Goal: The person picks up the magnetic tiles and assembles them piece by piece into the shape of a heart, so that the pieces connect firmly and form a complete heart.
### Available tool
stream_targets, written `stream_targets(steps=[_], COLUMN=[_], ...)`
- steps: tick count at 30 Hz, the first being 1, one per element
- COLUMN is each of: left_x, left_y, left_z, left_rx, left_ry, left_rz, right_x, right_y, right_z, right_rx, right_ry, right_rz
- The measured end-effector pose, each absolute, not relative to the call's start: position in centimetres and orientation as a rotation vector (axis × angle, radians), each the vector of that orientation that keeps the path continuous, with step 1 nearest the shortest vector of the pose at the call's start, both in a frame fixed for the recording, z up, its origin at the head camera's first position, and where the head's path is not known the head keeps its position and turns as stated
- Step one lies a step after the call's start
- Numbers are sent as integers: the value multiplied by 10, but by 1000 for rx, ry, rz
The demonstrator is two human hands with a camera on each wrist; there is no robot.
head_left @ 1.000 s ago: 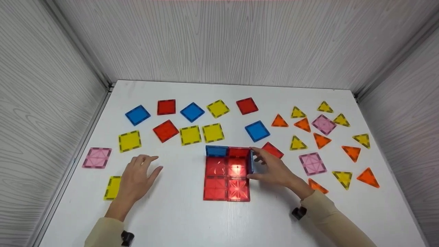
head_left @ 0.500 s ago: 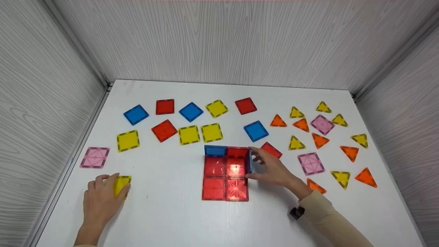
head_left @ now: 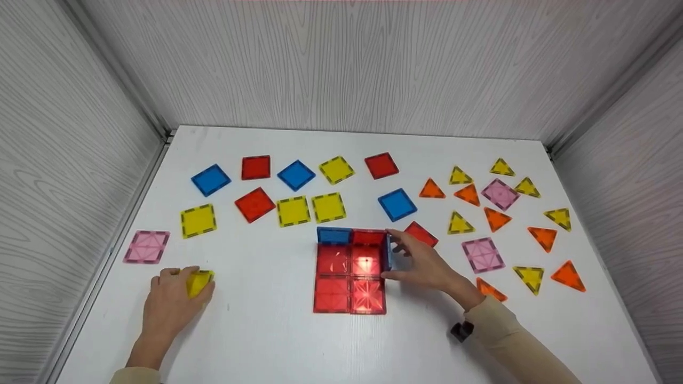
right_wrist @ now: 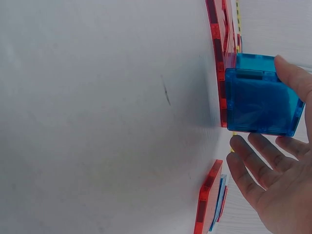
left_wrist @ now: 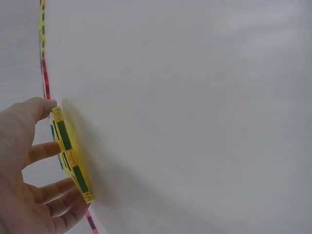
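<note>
Yellow square magnetic tile [head_left: 198, 283] is in my left hand [head_left: 168, 304], gripped by its edges between thumb and fingers at the table's left. The left wrist view shows this tile [left_wrist: 71, 155] edge-on, with a shadow beside it. My right hand [head_left: 424, 264] holds an upright blue square magnetic tile [head_left: 389, 253] on the right edge of a red two-by-two base [head_left: 333, 294]. In the right wrist view the thumb lies at one edge of that blue tile [right_wrist: 263, 105], fingers near the opposite edge. Along the base's back stand a blue tile [head_left: 334, 236] and a red tile [head_left: 369, 237].
Loose square tiles lie behind the base, among them a yellow square [head_left: 293, 211] and a blue square [head_left: 397, 205]. A red square [head_left: 421, 233] lies just beyond my right hand. Small triangles [head_left: 497, 219] and pink squares [head_left: 483, 255] spread on the right; another pink square [head_left: 147, 247] lies left.
My left hand has moved down and left to the yellow square tile, taken hold of it, then shifted slightly right with it, the tile now tilted. The right hand stays at the blue tile.
</note>
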State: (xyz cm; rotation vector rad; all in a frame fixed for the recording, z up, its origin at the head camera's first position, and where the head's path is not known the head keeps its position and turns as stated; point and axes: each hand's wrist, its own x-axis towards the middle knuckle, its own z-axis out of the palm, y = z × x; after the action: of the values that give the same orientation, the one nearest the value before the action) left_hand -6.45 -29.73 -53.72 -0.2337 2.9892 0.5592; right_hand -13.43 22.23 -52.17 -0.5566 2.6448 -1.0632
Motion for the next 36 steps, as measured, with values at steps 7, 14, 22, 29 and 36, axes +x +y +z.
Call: stream_targets(steps=[7, 14, 22, 29, 36], left_x=[-79, -98, -119, -127, -131], left_y=[-268, -227, -175, -141, -118], left_z=[-531, -531, -533, -538, -540], left_rx=[-269, -278, -306, -277, -220], left_ry=[2948, 2861, 2637, 2516, 2437], left_rz=[771, 1033, 1373, 1579, 1701], right_x=[-134, -135, -134, -132, -134], right_y=[223, 223, 224, 223, 221], right_z=[-523, -523, -524, -524, -521], right_rx=[-582, -574, -572, -553, -566], right_ry=[2632, 2633, 2645, 2638, 2642], right_rz=[-1097, -1077, -1071, -1068, -1070])
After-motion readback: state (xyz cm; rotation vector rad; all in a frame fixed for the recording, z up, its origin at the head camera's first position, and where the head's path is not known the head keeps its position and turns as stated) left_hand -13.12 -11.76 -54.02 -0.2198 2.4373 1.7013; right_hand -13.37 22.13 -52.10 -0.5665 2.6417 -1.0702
